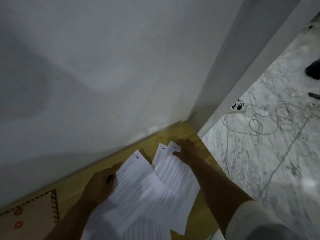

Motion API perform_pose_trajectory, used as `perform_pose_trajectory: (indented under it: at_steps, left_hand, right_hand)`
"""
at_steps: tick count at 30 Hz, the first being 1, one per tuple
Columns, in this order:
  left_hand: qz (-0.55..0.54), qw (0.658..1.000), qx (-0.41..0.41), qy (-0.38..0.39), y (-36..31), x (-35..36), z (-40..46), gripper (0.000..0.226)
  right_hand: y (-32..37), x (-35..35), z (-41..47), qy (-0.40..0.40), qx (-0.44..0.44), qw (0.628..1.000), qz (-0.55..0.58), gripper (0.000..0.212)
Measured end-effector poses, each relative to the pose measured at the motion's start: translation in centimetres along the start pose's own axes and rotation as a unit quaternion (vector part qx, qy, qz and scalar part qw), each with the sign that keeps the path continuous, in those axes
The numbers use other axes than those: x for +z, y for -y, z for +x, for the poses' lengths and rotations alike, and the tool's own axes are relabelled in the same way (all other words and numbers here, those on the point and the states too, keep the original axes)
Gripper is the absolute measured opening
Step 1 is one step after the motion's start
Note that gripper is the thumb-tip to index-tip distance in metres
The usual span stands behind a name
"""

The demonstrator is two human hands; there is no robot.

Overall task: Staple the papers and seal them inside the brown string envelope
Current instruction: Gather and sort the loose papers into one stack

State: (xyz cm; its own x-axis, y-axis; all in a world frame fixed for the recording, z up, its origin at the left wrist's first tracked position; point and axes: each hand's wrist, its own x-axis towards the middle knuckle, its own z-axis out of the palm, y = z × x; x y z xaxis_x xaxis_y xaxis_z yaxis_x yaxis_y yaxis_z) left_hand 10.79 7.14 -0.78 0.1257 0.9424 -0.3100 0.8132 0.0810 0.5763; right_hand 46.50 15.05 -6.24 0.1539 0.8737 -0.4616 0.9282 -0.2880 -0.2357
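Several white printed paper sheets [147, 186] lie fanned out and overlapping on the yellowish wooden desk [195, 135], which stands against a plain white wall [103, 66]. Handwritten numbers mark the far corners of three sheets. The left hand [100, 181] grips the left edge of the sheet marked 1, thumb on top and fingers curled under it. The right hand [188, 151] rests spread and flat on the far right corner of the fan, its fingertips pressing the top of the rightmost sheet, grasping nothing as far as shows. The brown string envelope [29, 217], with a dark patterned border and two round red string buttons, lies on the desk at the lower left, well apart from the sheets. To the right, beyond the desk edge, tangled white cables [270, 122] sprawl over the grey marbled floor [251, 170].
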Motion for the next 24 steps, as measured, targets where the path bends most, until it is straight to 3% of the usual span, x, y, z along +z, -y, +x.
perform_pose_trajectory:
  at_steps: [12,15,19,21,24]
  left_hand:
    - [0.005,1.000,-0.027,0.007,0.6,-0.4,1.2,0.030]
    - [0.005,1.000,-0.014,0.002,0.5,-0.7,0.7,0.028]
    - [-0.027,1.000,0.001,-0.012,0.2,-1.6,-0.7,0.045]
    - [-0.032,0.999,0.013,-0.018,0.4,-2.1,-1.7,0.051]
    - [-0.032,0.999,0.026,-0.029,1.1,-3.0,-3.6,0.051]
  right_hand:
    - [0.9,-0.4,2.4,0.025,-0.014,0.999,-0.018,0.059]
    - [1.1,-0.2,1.9,0.000,-0.031,0.999,0.017,0.042]
    - [1.0,-0.4,0.5,-0.019,-0.022,0.995,0.091,0.036]
    - [0.6,-1.1,-0.6,-0.030,-0.035,0.991,0.125,0.009]
    - [0.7,-3.1,-3.4,-0.040,-0.071,0.983,0.167,0.019]
